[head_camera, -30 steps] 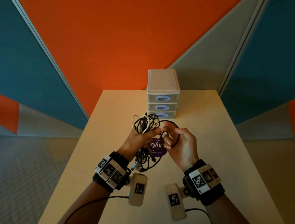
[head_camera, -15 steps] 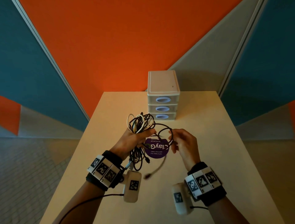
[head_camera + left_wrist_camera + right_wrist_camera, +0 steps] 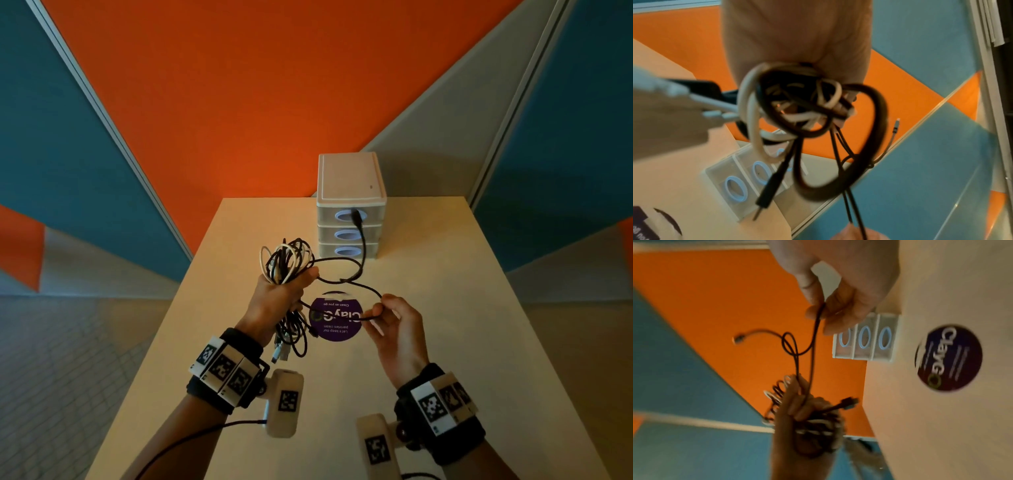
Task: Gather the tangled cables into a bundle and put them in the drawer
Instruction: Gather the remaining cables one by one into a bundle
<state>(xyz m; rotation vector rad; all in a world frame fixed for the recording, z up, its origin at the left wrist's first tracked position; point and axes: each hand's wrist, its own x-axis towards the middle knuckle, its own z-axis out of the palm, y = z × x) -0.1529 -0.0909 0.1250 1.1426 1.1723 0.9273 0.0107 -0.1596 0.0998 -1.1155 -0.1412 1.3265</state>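
holding both arms out over the worktop (image 3: 445,308), i see my wrists nearest, each wrapped in a black band carrying white blocks with black-and-white square markers. just past the bands, my left hand (image 3: 274,301) is closed in a fist around the bundle of cables (image 3: 286,263), a mix of black and off-white cords. loops stick up above my fingers and more loops and plug ends hang below my palm, clear of the worktop as far as i can tell. in the left wrist view the coils fan out under my fist, with one black plug hanging on a straight length of cord.

to the right, my right hand (image 3: 394,325) pinches a single black cable (image 3: 346,279) between thumb and fingertips, the other fingers loosely curled. that cable runs from the bundle in my left hand, makes a small loop in the air, and sweeps round to my right fingers. its free end rises beyond the loop and ends in a dark plug, which from the head view shows in front of the top drawer.

between and beneath my hands a round purple sticker (image 3: 335,318) with white lettering lies flat on the worktop.

farther off, at the back edge of the worktop, stands the drawer unit (image 3: 349,205), pale and small, three drawers stacked, each with an oval blue-rimmed handle hole, all pushed in. behind it rise wall panels in orange, teal and grey.
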